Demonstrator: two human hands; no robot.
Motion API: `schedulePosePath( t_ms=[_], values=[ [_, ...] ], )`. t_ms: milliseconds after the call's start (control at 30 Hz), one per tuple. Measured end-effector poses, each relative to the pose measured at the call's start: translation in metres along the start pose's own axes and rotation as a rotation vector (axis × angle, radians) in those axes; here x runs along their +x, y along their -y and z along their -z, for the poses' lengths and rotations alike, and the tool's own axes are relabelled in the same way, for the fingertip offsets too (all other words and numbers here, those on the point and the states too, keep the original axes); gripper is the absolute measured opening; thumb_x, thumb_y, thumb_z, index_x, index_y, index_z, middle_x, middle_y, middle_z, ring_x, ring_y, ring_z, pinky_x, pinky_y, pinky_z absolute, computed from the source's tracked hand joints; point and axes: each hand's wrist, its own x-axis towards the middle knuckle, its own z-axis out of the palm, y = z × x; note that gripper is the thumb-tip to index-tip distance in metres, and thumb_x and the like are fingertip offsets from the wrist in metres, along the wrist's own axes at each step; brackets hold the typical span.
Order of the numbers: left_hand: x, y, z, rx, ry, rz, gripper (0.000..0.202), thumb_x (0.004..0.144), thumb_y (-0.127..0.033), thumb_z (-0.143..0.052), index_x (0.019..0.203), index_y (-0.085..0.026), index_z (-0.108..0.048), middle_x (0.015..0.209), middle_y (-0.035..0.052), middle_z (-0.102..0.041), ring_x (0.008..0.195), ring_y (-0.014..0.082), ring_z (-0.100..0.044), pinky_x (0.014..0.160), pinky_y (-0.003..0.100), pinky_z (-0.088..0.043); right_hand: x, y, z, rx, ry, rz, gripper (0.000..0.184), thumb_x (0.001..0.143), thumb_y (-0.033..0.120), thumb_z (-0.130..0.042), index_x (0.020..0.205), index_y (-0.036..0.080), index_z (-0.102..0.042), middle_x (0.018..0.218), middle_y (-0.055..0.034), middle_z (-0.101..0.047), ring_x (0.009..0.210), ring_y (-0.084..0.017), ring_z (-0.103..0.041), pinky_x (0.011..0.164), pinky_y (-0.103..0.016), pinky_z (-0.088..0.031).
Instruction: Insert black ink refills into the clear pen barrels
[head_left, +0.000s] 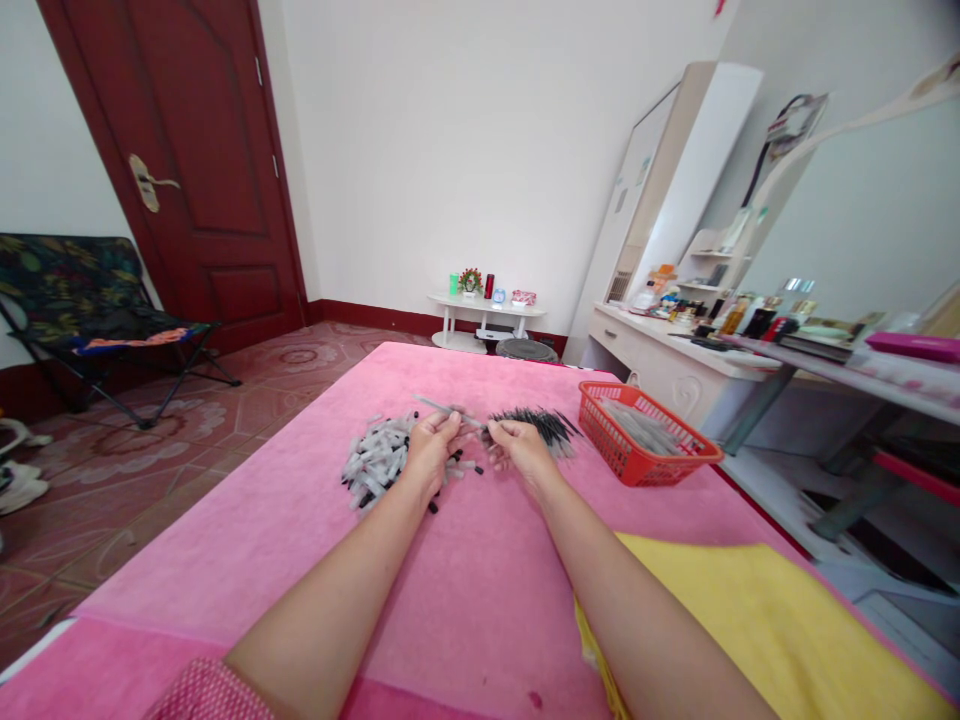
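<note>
Over the middle of the table, my left hand (436,447) pinches a slim translucent pen (433,403) that slants up to the left. The right end of the pen reaches the fingertips of my right hand (516,446), which are closed around it; detail there is too small to make out. Below and left of my left hand lies a heap of short translucent pen caps (375,455) with black ends. Just beyond my right hand is a bundle of thin black-tipped pens (544,425), partly hidden by that hand.
A red plastic basket (649,470) holding several translucent pens (637,427) stands at the right of the pink-covered table (450,600). Nearer me, a yellow cloth (735,600) lies under my right forearm. A cluttered dressing table (667,345) stands farther right, a folding chair (112,320) left.
</note>
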Motion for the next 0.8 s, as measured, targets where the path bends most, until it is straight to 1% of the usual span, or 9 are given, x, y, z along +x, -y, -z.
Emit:
schedulePosePath(
  t_ms=[133,200,267,367,433,533,600,700,800],
  values=[
    [-0.0005,0.0001,0.0008,0.011,0.003,0.002,0.027,0.066,-0.028,-0.072,0.085,-0.012,-0.064,0.087,0.0074,-0.069,0.067,0.0131,-0.065,0.059,0.021,-0.052,0.001,-0.0004,0.0,-0.047,-0.028,0.103,0.028,0.061,0.04,-0.069,0.061,0.013,-0.06,0.046,0.0026,-0.053,0.037,-0.007,-0.043,0.035,-0.018,-0.035],
    [-0.0006,0.0,0.0009,0.017,-0.006,0.002,0.027,0.065,-0.029,-0.072,0.085,-0.012,-0.064,0.087,0.0081,-0.069,0.066,0.0132,-0.065,0.059,0.022,-0.052,0.0011,0.0003,-0.0001,-0.037,-0.026,0.097,0.027,0.057,0.037,-0.072,0.066,0.014,-0.061,0.048,0.0031,-0.055,0.037,-0.007,-0.044,0.035,-0.019,-0.035],
    [-0.0008,0.0001,0.0006,0.017,-0.004,0.001,0.028,0.064,-0.03,-0.073,0.084,-0.012,-0.065,0.087,0.0081,-0.069,0.066,0.0135,-0.065,0.059,0.022,-0.052,0.0011,0.0003,-0.0004,-0.035,-0.02,0.069,0.028,0.058,0.039,-0.07,0.067,0.014,-0.061,0.051,0.0021,-0.056,0.038,-0.008,-0.046,0.035,-0.019,-0.036],
    [-0.0013,0.0002,-0.0001,0.026,0.007,0.001,0.029,0.064,-0.029,-0.073,0.085,-0.012,-0.065,0.084,0.0072,-0.069,0.065,0.0133,-0.065,0.059,0.022,-0.053,0.0019,-0.0016,-0.0006,-0.096,-0.018,0.084,0.03,0.065,0.043,-0.064,0.059,0.014,-0.059,0.046,0.002,-0.053,0.037,-0.008,-0.044,0.035,-0.019,-0.034],
    [-0.0018,0.0001,-0.0006,0.039,0.009,-0.001,0.028,0.064,-0.029,-0.073,0.085,-0.012,-0.065,0.084,0.007,-0.069,0.065,0.0133,-0.065,0.058,0.022,-0.053,0.0026,-0.0027,-0.0004,-0.107,-0.029,0.126,0.028,0.063,0.04,-0.066,0.059,0.014,-0.058,0.044,0.0033,-0.051,0.036,-0.007,-0.042,0.034,-0.019,-0.033],
    [-0.0021,-0.0002,-0.0005,0.042,0.014,-0.01,0.028,0.064,-0.028,-0.072,0.084,-0.011,-0.064,0.085,0.0077,-0.069,0.067,0.014,-0.065,0.058,0.021,-0.053,0.0031,-0.0028,0.0002,-0.061,-0.052,0.138,0.026,0.055,0.034,-0.072,0.067,0.014,-0.06,0.049,0.004,-0.054,0.037,-0.007,-0.043,0.035,-0.019,-0.035],
    [-0.0018,-0.0001,0.0002,0.037,0.015,-0.018,0.028,0.065,-0.028,-0.072,0.085,-0.011,-0.064,0.085,0.0079,-0.069,0.068,0.0139,-0.065,0.058,0.02,-0.053,0.0031,-0.0023,0.0003,-0.056,-0.053,0.091,0.028,0.057,0.037,-0.07,0.07,0.014,-0.06,0.052,0.0029,-0.056,0.038,-0.008,-0.045,0.035,-0.019,-0.036],
    [-0.0012,0.0003,0.0009,0.04,0.017,-0.02,0.028,0.065,-0.029,-0.072,0.086,-0.011,-0.064,0.085,0.0081,-0.069,0.068,0.014,-0.066,0.059,0.021,-0.053,0.003,-0.0023,-0.0002,-0.096,-0.025,0.062,0.032,0.065,0.044,-0.063,0.061,0.013,-0.058,0.048,0.0012,-0.055,0.037,-0.008,-0.045,0.034,-0.019,-0.035],
    [-0.0012,0.0004,0.0007,0.046,0.01,-0.022,0.029,0.065,-0.029,-0.072,0.086,-0.011,-0.064,0.088,0.0091,-0.069,0.07,0.015,-0.066,0.059,0.022,-0.053,0.003,-0.0026,-0.0007,-0.082,-0.042,0.126,0.028,0.059,0.039,-0.069,0.061,0.014,-0.058,0.046,0.0028,-0.053,0.037,-0.007,-0.043,0.035,-0.019,-0.034]
  ],
)
